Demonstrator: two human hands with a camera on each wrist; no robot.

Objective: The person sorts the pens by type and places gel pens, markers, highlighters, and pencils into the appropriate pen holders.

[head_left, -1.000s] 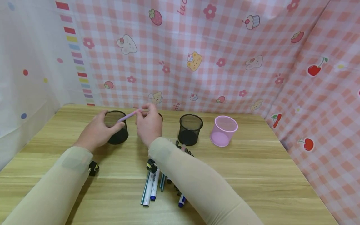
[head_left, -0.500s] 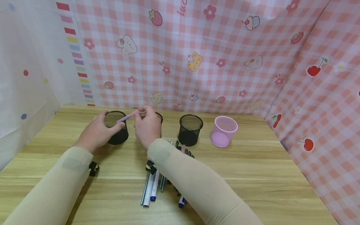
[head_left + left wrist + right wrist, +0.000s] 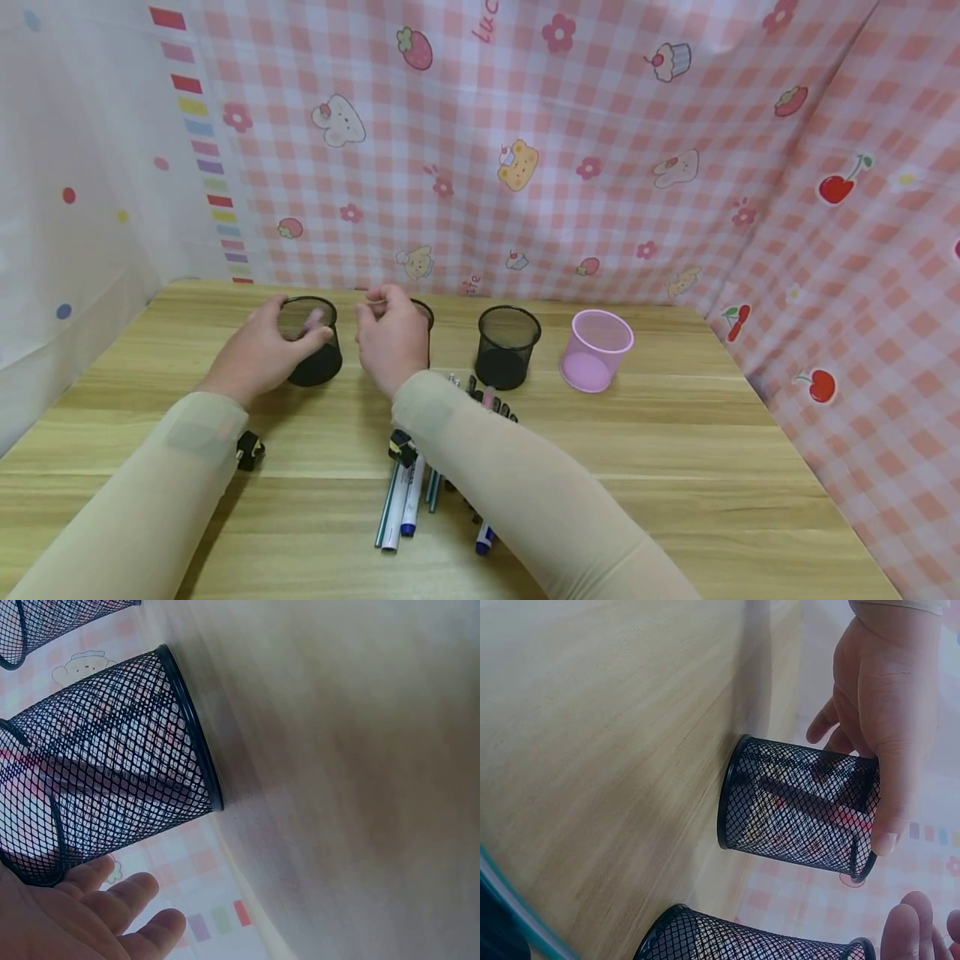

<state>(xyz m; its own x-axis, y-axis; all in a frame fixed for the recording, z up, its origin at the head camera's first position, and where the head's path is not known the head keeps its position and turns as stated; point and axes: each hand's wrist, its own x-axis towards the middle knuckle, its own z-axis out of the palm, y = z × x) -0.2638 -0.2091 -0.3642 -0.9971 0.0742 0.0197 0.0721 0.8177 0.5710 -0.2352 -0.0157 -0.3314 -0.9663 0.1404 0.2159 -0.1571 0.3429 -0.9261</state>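
The left hand [image 3: 261,348] holds the rim of a round black wire-mesh cup [image 3: 318,363] between thumb and fingers. A slender pink-and-purple pen [image 3: 313,318] leans inside that cup. The right hand [image 3: 393,342], fingers loosely bent and free, hangs beside a second black mesh cup [image 3: 428,321]. Farther right stands a round pink cup [image 3: 588,372]; nearer, a white, blue-ended marker [image 3: 412,500] lies on the wood-grain table [image 3: 315,517].
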